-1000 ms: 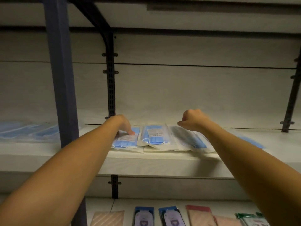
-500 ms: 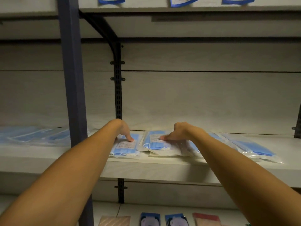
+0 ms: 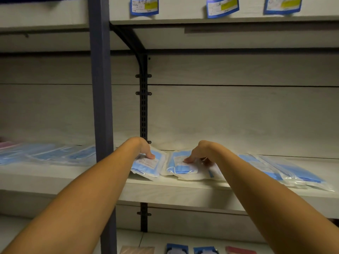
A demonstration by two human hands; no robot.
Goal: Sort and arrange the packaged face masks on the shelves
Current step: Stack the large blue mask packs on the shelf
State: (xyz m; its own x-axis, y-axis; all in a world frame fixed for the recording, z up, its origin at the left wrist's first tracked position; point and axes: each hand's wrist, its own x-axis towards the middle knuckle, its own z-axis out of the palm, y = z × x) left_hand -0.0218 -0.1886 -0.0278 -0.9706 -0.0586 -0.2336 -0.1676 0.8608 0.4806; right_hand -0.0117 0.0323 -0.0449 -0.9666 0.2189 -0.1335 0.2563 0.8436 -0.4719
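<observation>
Clear packets of blue face masks lie in a row on the middle shelf (image 3: 165,191). My left hand (image 3: 145,149) holds the leftmost packet (image 3: 146,166), thumb on its label; its front edge hangs over the shelf lip and its far corner lifts by the hand. My right hand (image 3: 199,153) holds the middle packet (image 3: 180,168), thumb pressed on its label and the other fingers curled behind, partly hidden. More overlapping packets (image 3: 293,174) lie to the right of my right arm.
A blue upright post (image 3: 100,107) stands left of my left arm, with a black bracket rail (image 3: 143,107) behind. Blurred blue packets (image 3: 45,154) fill the left bay. Blue-edged packets (image 3: 144,5) hang over the upper shelf. Dark blue packets (image 3: 177,249) and a red one (image 3: 238,251) lie below.
My right hand came down and leftward from above the right packets onto the middle packet. My left hand stayed on the leftmost packet. The view tilted upward.
</observation>
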